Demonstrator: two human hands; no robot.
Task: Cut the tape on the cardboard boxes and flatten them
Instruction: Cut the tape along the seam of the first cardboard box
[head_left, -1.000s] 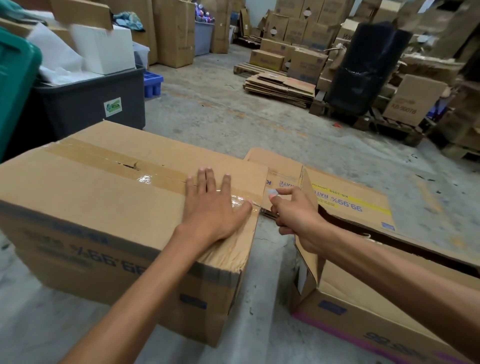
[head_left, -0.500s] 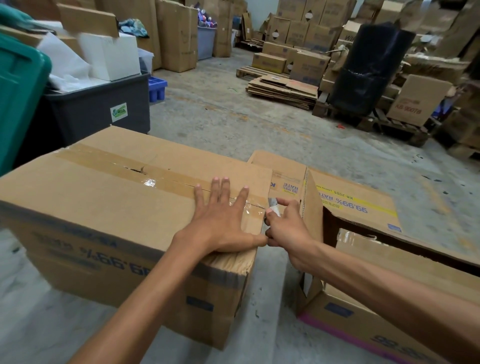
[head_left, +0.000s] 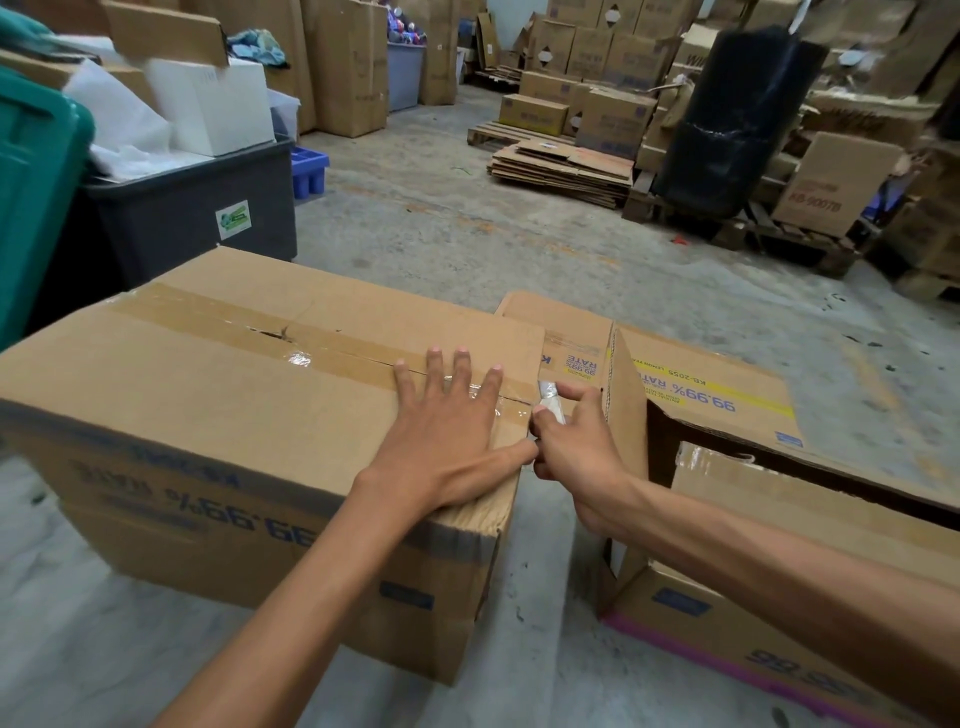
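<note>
A large sealed cardboard box (head_left: 218, 415) stands on the floor in front of me, with a strip of brown tape (head_left: 249, 332) along its top seam. My left hand (head_left: 447, 431) lies flat on the box top near its right edge, fingers spread over the tape. My right hand (head_left: 576, 447) grips a small cutter (head_left: 549, 400) with a pale handle at the right end of the seam, beside the box's corner. A second box (head_left: 727, 525), with open flaps, stands directly to the right.
A dark grey bin (head_left: 197, 218) with white packing and a green bin (head_left: 31, 187) stand at the left. Flattened cardboard (head_left: 566, 171) lies stacked on the concrete floor ahead. A black wrapped roll (head_left: 737, 114), pallets and stacked boxes fill the back and right.
My right hand with the cutter has dropped slightly along the box's right edge and come closer to my left thumb. The left hand has stayed flat on the box top.
</note>
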